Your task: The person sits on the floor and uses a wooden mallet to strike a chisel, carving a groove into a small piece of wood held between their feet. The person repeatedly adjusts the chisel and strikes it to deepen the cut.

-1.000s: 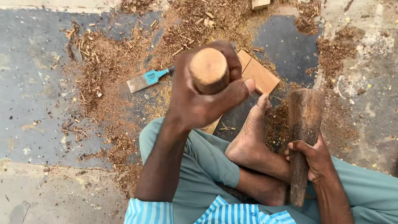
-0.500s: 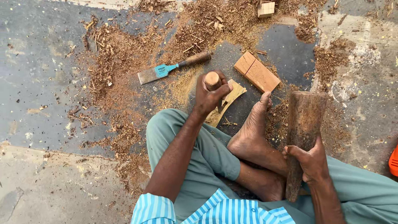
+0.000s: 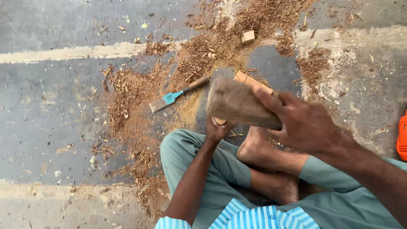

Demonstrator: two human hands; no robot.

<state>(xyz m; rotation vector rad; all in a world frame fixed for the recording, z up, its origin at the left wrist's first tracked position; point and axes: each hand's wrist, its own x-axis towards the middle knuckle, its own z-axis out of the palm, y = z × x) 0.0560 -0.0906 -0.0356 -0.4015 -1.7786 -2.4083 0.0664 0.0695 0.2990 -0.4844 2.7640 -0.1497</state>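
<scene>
My right hand (image 3: 305, 123) grips a heavy, worn wooden mallet (image 3: 237, 104), held flat and blurred with motion right above my left hand (image 3: 218, 130). My left hand is closed around a round wooden tool handle (image 3: 219, 122), which the mallet mostly hides. Just past the mallet, a light wooden block (image 3: 254, 82) lies on the floor, partly covered. My bare foot (image 3: 254, 146) rests beside the left hand, and my legs are crossed in green trousers.
A chisel with a blue band and wooden handle (image 3: 174, 96) lies on the floor to the left, among sawdust and shavings (image 3: 135, 97). A small wood cube (image 3: 248, 36) sits farther away. An orange object (image 3: 402, 135) shows at the right edge.
My right hand has swung the mallet up from beside my right leg and over to the left, above the left hand. The left hand with the handle has come down near the floor.
</scene>
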